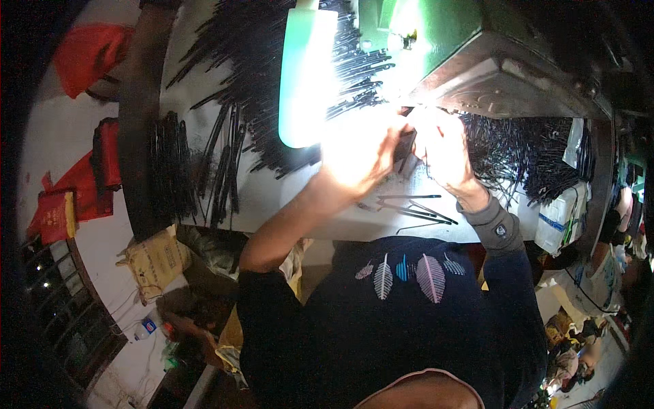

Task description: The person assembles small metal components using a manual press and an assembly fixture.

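Observation:
Under glaring light, my left hand [361, 153] and my right hand [444, 146] meet just below the lower edge of a green machine [446, 37]. Fingers of both are bent and pressed together, and the glare washes out their tips. Something dark and narrow shows between the hands, too unclear to name. Left of them stands a pale green lamp-like panel [300, 75], very bright on its right side. Beyond it spreads a large heap of thin black rods [238, 75]. Several loose black rods [419, 210] lie on the white tabletop [340, 221] near my body.
More black rods [170, 163] stand bundled at the table's left edge. Another heap of thin black pieces [511, 150] lies beneath the machine on the right, with a white package [562, 218] beside it. Below left, a yellowish sack [157, 262] sits near a red cloth [85, 184].

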`<state>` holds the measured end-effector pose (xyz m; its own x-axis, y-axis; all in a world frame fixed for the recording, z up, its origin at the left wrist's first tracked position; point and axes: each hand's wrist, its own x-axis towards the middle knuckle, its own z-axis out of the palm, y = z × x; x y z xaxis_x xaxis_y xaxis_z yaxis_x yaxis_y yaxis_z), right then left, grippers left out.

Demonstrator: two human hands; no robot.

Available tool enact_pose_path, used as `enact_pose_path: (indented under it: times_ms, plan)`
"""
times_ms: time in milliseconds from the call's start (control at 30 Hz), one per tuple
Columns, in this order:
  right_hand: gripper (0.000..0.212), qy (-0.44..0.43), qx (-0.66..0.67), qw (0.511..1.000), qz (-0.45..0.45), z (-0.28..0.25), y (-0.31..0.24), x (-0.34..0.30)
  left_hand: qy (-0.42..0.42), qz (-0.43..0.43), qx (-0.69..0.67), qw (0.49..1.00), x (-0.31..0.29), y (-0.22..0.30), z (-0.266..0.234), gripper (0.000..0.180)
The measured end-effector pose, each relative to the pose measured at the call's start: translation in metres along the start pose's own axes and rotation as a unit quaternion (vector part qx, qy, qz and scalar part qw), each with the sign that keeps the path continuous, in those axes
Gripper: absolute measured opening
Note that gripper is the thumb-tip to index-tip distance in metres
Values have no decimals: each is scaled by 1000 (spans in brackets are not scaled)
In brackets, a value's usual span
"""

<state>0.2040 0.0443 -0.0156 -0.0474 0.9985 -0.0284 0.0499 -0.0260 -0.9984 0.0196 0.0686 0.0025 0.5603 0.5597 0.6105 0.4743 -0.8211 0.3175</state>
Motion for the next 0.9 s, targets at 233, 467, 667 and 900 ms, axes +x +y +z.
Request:
enact_pose_path:
  times_ms: [233, 467, 667, 900]
  plan:
    - [16, -95, 52, 994, 28, -6, -23, -20, 9, -175, 119, 977, -20, -35, -18, 12]
    - [17, 50, -18, 998, 29, -34, -6, -55, 12, -178, 160, 971, -20, -35, -6, 18]
    - [17, -6, -360, 908, -213, -50, -13, -63, 87, -139, 106, 981, -16, -44, -3, 13]
    - [13, 4, -401, 901, -165, -31, -14, -60, 81, -25, 7, 996, 6, -21, 9, 32]
